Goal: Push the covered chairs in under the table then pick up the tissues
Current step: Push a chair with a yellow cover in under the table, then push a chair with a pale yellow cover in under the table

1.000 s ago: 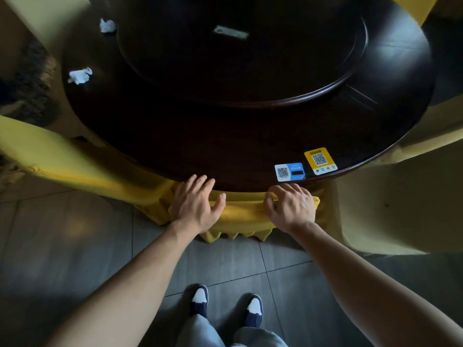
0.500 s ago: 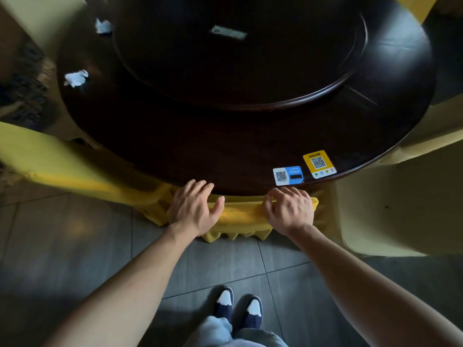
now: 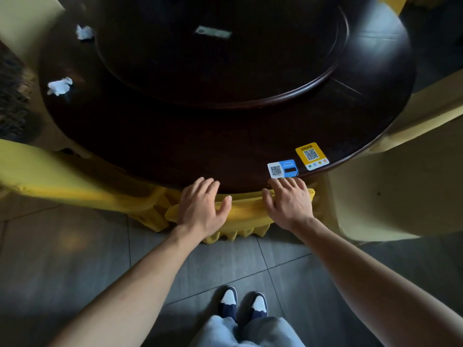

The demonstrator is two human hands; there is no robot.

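Observation:
A chair in a yellow cover (image 3: 246,216) stands pushed in under the near edge of the dark round table (image 3: 200,151); only the top of its back shows. My left hand (image 3: 203,209) rests on the chair back with fingers straight. My right hand (image 3: 290,201) lies flat on the same chair back, fingertips at the table's edge. Two crumpled white tissues lie on the table at the far left: the nearer tissue (image 3: 59,86) and the farther tissue (image 3: 84,32).
A second yellow-covered chair (image 3: 62,181) stands at the left. A pale-covered chair (image 3: 395,191) stands at the right. A raised turntable (image 3: 220,53) fills the table's middle. Two QR-code stickers (image 3: 298,161) sit near the edge. Grey floor tiles and my shoes (image 3: 241,303) are below.
Both hands have straightened and lie flatter on the chair back; the right hand's curled fingers have opened. The chair back sits slightly further under the table edge.

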